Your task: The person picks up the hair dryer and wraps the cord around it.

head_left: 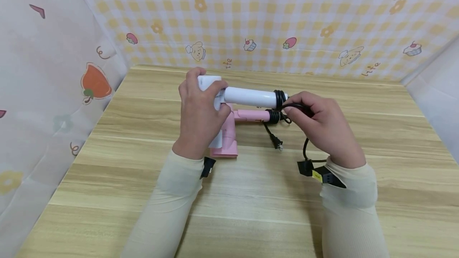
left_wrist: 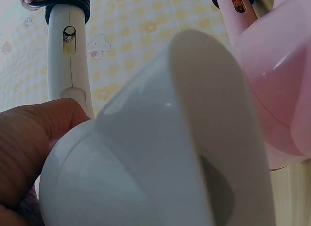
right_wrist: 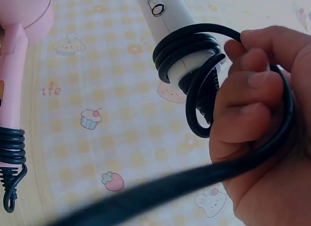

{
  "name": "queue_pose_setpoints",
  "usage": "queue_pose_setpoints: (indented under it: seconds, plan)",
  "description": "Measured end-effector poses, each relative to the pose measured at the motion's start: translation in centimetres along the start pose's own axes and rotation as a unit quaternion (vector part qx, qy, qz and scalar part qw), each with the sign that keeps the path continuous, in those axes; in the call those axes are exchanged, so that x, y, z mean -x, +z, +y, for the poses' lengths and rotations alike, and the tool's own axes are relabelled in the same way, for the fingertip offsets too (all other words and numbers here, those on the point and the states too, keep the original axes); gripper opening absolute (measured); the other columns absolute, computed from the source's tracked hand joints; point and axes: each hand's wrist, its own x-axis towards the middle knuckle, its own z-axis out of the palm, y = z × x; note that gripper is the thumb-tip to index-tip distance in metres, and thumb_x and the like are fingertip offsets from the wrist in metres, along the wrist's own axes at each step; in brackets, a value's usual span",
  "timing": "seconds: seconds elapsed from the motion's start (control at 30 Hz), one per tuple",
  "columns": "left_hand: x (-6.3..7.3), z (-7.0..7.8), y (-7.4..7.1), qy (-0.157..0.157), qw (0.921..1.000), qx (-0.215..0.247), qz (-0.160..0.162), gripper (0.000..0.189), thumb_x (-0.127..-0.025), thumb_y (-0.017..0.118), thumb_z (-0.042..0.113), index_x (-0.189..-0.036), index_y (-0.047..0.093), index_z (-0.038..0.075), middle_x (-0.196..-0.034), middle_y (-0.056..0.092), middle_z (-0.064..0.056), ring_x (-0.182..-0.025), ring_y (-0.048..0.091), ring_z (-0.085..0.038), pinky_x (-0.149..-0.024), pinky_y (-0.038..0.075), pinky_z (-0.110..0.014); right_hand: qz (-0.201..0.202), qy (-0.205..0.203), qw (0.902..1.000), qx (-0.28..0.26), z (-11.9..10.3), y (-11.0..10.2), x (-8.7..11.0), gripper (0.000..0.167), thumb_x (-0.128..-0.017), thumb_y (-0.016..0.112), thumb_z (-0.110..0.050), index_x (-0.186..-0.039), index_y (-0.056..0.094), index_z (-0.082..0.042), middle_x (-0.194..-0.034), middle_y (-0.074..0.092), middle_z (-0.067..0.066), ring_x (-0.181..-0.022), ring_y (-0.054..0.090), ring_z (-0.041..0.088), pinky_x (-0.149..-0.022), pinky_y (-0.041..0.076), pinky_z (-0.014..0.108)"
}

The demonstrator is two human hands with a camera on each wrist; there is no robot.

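Note:
A white hair dryer is raised over the table, its handle pointing right. My left hand grips its head, with the thumb near the handle joint in the left wrist view. Black cord is wound in several turns round the end of the white handle. My right hand pinches this cord just beside the turns, and a length of it runs through the curled fingers. Below the white one stands a pink hair dryer, its own black cord coiled round its handle end.
A black plug on a short cord shows in front of the pink handle. The wooden table meets a yellow checked cloth at the back. A patterned white sheet hangs at the left.

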Motion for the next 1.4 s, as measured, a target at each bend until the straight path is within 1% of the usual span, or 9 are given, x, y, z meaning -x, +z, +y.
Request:
queue_pose_setpoints:
  seconds: [0.13, 0.33, 0.43, 0.6, 0.77, 0.87, 1.07, 1.13, 1.4]
  plan:
    - [0.05, -0.02, 0.01, 0.011, 0.9999, -0.004, 0.002, 0.036, -0.073, 0.075, 0.002, -0.108, 0.074, 0.012, -0.137, 0.039, -0.020, -0.120, 0.035, -0.047, -0.094, 0.041, -0.051, 0.016, 0.006, 0.9998, 0.001, -0.06, 0.08, -0.04, 0.005, -0.094, 0.067, -0.012, -0.097, 0.071, -0.015, -0.066, 0.054, 0.001, -0.053, 0.038, 0.014, -0.048, 0.031, 0.027]
    - [0.05, -0.05, -0.03, 0.020, 0.9998, -0.005, 0.003, 0.034, -0.074, 0.075, 0.002, -0.106, 0.074, 0.012, -0.137, 0.039, -0.020, -0.120, 0.035, -0.048, -0.095, 0.040, -0.052, 0.018, 0.013, 0.9997, -0.009, 0.01, 0.05, -0.03, 0.009, -0.096, 0.063, -0.011, -0.099, 0.071, -0.014, -0.064, 0.052, 0.003, -0.053, 0.037, 0.015, -0.048, 0.031, 0.028]
    - [0.04, -0.04, -0.06, 0.026, 0.9996, -0.007, 0.002, 0.034, -0.073, 0.075, 0.002, -0.106, 0.075, 0.012, -0.136, 0.040, -0.020, -0.120, 0.036, -0.048, -0.096, 0.040, -0.052, 0.027, 0.015, 0.9995, -0.007, 0.09, 0.08, -0.06, 0.009, -0.095, 0.065, -0.011, -0.100, 0.072, -0.014, -0.068, 0.056, 0.001, -0.053, 0.040, 0.014, -0.049, 0.033, 0.026]
    - [-0.06, 0.05, -0.08, 0.036, 0.9993, -0.010, -0.008, 0.034, -0.073, 0.076, 0.003, -0.106, 0.075, 0.013, -0.136, 0.040, -0.019, -0.120, 0.036, -0.048, -0.096, 0.040, -0.052, 0.043, 0.020, 0.9988, -0.010, 0.24, 0.04, -0.09, 0.009, -0.094, 0.067, -0.010, -0.101, 0.072, -0.010, -0.080, 0.067, 0.001, -0.059, 0.050, 0.012, -0.054, 0.039, 0.022]
    - [-0.08, 0.03, 0.00, 0.044, 0.9987, -0.015, -0.019, 0.034, -0.075, 0.075, 0.003, -0.107, 0.075, 0.012, -0.136, 0.040, -0.019, -0.120, 0.037, -0.048, -0.095, 0.041, -0.053, 0.041, 0.028, 0.9985, -0.022, 0.18, 0.01, -0.06, 0.009, -0.095, 0.065, -0.011, -0.100, 0.072, -0.011, -0.082, 0.069, 0.003, -0.061, 0.052, 0.013, -0.055, 0.042, 0.022]
    - [-0.12, -0.02, -0.04, 0.058, 0.9981, -0.013, -0.018, 0.033, -0.074, 0.075, 0.003, -0.106, 0.075, 0.012, -0.135, 0.040, -0.019, -0.119, 0.038, -0.048, -0.095, 0.041, -0.053, 0.045, 0.029, 0.9982, -0.029, 0.20, 0.02, -0.11, 0.009, -0.094, 0.066, -0.010, -0.101, 0.072, -0.010, -0.083, 0.069, 0.002, -0.062, 0.055, 0.012, -0.057, 0.044, 0.021]
    - [-0.19, -0.25, -0.24, 0.099, 0.9951, 0.006, -0.001, 0.033, -0.072, 0.073, 0.000, -0.102, 0.075, 0.012, -0.132, 0.042, -0.020, -0.116, 0.039, -0.046, -0.095, 0.040, -0.052, 0.065, 0.033, 0.9966, -0.039, 0.44, 0.03, -0.21, 0.013, -0.092, 0.069, -0.008, -0.104, 0.072, -0.005, -0.082, 0.068, 0.001, -0.065, 0.059, 0.011, -0.058, 0.046, 0.018]
    - [-0.22, -0.32, -0.27, 0.112, 0.9937, 0.011, 0.003, 0.033, -0.071, 0.073, -0.001, -0.101, 0.075, 0.013, -0.131, 0.043, -0.020, -0.115, 0.039, -0.046, -0.095, 0.039, -0.052, 0.067, 0.035, 0.9963, -0.041, 0.52, 0.00, -0.23, 0.014, -0.093, 0.068, -0.007, -0.106, 0.071, -0.005, -0.085, 0.068, 0.000, -0.069, 0.060, 0.010, -0.061, 0.047, 0.018]
    - [-0.36, -0.48, -0.27, 0.140, 0.9899, 0.019, 0.004, 0.033, -0.069, 0.075, 0.000, -0.100, 0.074, 0.013, -0.124, 0.043, -0.020, -0.112, 0.041, -0.042, -0.096, 0.035, -0.052, 0.073, 0.038, 0.9955, -0.047, 0.62, -0.08, -0.18, 0.015, -0.095, 0.066, -0.011, -0.109, 0.070, -0.006, -0.091, 0.067, -0.002, -0.073, 0.058, 0.011, -0.065, 0.047, 0.018]
